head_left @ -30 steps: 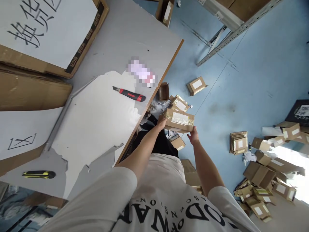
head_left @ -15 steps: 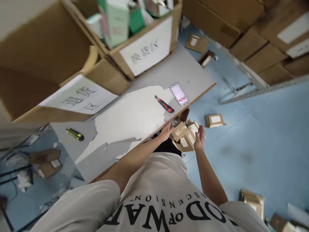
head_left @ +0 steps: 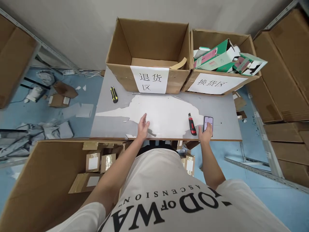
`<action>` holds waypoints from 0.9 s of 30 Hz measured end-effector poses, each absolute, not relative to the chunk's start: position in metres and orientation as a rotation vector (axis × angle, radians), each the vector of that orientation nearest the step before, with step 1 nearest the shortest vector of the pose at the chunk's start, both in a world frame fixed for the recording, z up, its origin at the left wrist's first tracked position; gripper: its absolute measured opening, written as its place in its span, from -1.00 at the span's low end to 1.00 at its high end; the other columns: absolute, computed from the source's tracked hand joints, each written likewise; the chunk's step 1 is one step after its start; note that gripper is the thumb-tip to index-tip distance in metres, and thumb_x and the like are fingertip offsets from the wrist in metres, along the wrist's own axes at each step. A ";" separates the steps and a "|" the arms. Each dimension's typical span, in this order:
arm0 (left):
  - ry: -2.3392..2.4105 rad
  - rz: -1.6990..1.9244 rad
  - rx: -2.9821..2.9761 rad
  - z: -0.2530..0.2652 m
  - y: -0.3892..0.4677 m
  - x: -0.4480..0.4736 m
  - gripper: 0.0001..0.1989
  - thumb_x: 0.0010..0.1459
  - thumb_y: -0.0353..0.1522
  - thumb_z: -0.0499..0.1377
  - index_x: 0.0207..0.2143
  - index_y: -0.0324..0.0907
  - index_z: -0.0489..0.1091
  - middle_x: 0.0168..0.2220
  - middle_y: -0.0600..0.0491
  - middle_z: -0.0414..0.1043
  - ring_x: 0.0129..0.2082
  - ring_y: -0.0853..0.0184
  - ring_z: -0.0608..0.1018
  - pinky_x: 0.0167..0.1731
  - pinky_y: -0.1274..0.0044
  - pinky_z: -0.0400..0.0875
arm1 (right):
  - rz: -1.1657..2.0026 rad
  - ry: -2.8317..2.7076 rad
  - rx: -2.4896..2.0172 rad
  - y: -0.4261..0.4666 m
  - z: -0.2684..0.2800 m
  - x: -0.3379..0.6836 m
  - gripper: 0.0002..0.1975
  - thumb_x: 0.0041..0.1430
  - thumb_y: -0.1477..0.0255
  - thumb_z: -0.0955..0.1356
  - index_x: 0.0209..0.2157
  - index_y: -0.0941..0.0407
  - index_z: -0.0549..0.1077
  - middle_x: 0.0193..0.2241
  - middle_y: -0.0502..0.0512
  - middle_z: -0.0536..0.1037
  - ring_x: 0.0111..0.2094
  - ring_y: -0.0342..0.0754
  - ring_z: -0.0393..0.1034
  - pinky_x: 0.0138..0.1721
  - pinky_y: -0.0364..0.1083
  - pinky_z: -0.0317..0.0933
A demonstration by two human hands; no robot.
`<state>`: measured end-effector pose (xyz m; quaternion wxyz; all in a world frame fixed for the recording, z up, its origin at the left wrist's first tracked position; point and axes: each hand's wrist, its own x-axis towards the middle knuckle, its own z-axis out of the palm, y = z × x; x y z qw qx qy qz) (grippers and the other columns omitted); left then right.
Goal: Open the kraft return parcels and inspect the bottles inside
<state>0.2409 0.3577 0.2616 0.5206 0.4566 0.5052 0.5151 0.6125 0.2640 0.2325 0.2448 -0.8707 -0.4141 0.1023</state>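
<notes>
Above the front part of the table [head_left: 224, 129], my left hand [head_left: 143, 127] holds nothing, its fingers apart. My right hand [head_left: 205, 133] is at the front edge, thumb and fingers spread, with the fingertips over the lower part of a phone [head_left: 208, 120] whose screen is lit. Whether they touch it I cannot tell. Just left of that hand lies a red and black utility knife [head_left: 192, 124]. A yellow and black utility knife [head_left: 114, 94] rests at the table's left. Between the hands spreads a white patch [head_left: 166, 112] with ragged edges.
At the back stand an open cardboard box [head_left: 118, 75] with a paper sign and a second box [head_left: 184, 85] with green and white cartons. A large box [head_left: 55, 170] at my left holds several small parcels [head_left: 93, 162]. Stacked boxes [head_left: 277, 74] line the right side.
My view has swung left to face the table. Both hands have moved from beside the small parcels below the table edge to over the table, the right one at the phone.
</notes>
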 end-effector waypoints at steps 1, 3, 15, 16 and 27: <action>1.265 1.289 1.063 0.258 0.354 0.230 -0.22 -0.04 0.10 0.24 0.12 -0.18 0.32 0.25 -0.20 0.22 0.29 0.04 0.24 0.31 0.24 0.04 | 0.292 -1.113 -2.492 0.265 0.229 0.620 -0.27 0.21 0.11 0.19 0.28 0.27 0.09 0.31 0.43 0.06 0.36 0.25 -0.18 0.29 0.30 -0.23; 1.353 1.328 1.018 0.250 0.344 0.214 -0.25 -0.03 0.10 0.24 0.10 -0.17 0.34 0.23 -0.19 0.25 0.28 0.04 0.26 0.31 0.24 0.04 | 0.350 -1.052 -2.686 0.265 0.222 0.633 -0.29 0.19 0.12 0.21 0.25 0.27 0.15 0.33 0.46 -0.03 0.37 0.30 -0.28 0.28 0.34 -0.31; 1.562 1.315 0.934 0.232 0.312 0.208 -0.33 0.11 0.05 0.15 0.13 -0.19 0.31 0.22 -0.20 0.26 0.26 0.08 0.28 0.28 0.24 0.10 | 0.387 -1.031 -2.524 0.265 0.210 0.640 -0.22 0.17 0.03 0.20 0.26 0.27 0.10 0.36 0.46 -0.14 0.39 0.27 -0.35 0.28 0.35 -0.32; 1.559 1.334 0.933 0.234 0.314 0.209 -0.31 0.11 0.07 0.13 0.15 -0.18 0.30 0.24 -0.20 0.23 0.28 0.08 0.26 0.28 0.25 0.09 | 0.356 -1.095 -2.406 0.272 0.215 0.633 -0.20 0.17 0.01 0.20 0.27 0.27 0.08 0.35 0.46 -0.12 0.39 0.25 -0.32 0.29 0.33 -0.29; 1.610 1.624 0.827 0.256 0.304 0.191 -0.06 0.00 0.24 0.05 0.30 -0.10 0.09 0.37 -0.20 -0.07 0.37 0.06 0.03 0.29 0.26 0.02 | 0.649 -1.547 -1.385 0.375 0.259 0.474 -0.14 0.21 -0.09 0.10 0.35 0.15 -0.16 0.35 0.31 -0.03 0.38 0.13 -0.15 0.30 0.24 -0.11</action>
